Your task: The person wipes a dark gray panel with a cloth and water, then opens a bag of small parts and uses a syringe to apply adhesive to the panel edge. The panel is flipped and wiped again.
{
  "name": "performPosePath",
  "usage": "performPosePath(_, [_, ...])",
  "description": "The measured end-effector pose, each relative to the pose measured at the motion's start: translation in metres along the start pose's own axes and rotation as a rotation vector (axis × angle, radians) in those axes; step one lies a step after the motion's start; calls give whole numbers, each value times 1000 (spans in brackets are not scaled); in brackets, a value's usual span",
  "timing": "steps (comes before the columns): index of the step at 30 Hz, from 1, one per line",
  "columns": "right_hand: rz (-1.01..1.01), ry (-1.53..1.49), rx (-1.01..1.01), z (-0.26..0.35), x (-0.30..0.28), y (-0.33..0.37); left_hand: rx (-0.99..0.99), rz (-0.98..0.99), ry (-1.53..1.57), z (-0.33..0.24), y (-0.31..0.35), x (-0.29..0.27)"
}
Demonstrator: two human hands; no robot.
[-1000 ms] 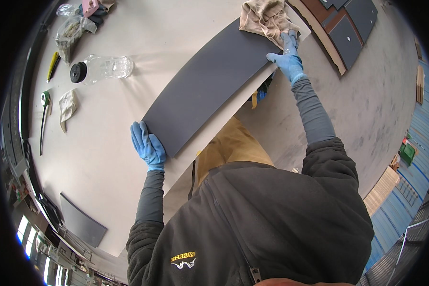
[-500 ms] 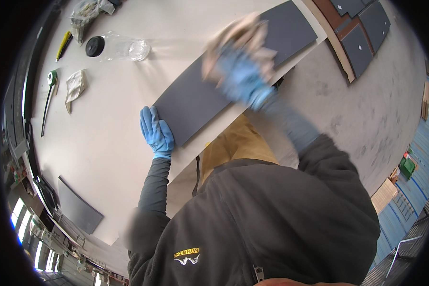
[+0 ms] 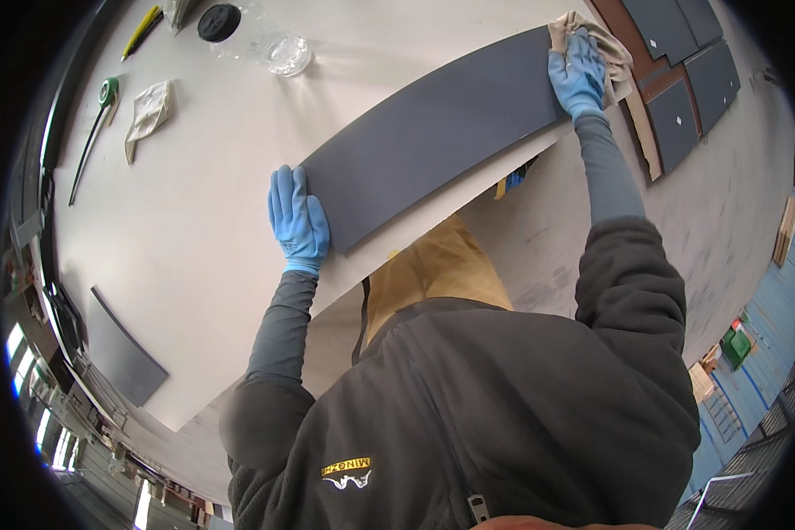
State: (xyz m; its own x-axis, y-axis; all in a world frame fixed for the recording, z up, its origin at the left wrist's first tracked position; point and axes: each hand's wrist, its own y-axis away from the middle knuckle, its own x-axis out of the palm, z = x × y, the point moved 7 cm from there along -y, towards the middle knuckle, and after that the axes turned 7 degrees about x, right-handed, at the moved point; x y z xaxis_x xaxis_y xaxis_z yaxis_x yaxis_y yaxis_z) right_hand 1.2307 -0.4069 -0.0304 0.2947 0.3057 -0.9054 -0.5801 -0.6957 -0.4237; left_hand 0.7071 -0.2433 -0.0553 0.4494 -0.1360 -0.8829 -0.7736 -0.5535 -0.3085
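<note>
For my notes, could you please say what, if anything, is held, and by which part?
The right hand covers the beige cloth at its left side, grip unclear; the left hand, open against the grey panel, holds nothing.

Looks like a workshop or factory hall. Has a broad pale worktable (image 3: 199, 238) carrying a dark curved panel (image 3: 437, 132), a yellow cutter (image 3: 141, 34) and a green tape measure (image 3: 108, 92). Shows more dark panels (image 3: 676, 125) laid on brown board (image 3: 632, 34) to the right, a smudged grey floor (image 3: 671, 234), wooden boards (image 3: 785, 233) near the far right edge, and tall bright windows (image 3: 141, 505) at the lower left.
</note>
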Motion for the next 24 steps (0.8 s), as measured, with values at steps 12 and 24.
performPosePath(12, [1056, -594, -526, 297, -49, 165, -33, 55, -6, 3, 2, 5])
performPosePath(24, [-15, -105, -55, 59, 12, 6, -74, 70, -22, 2, 2, 6])
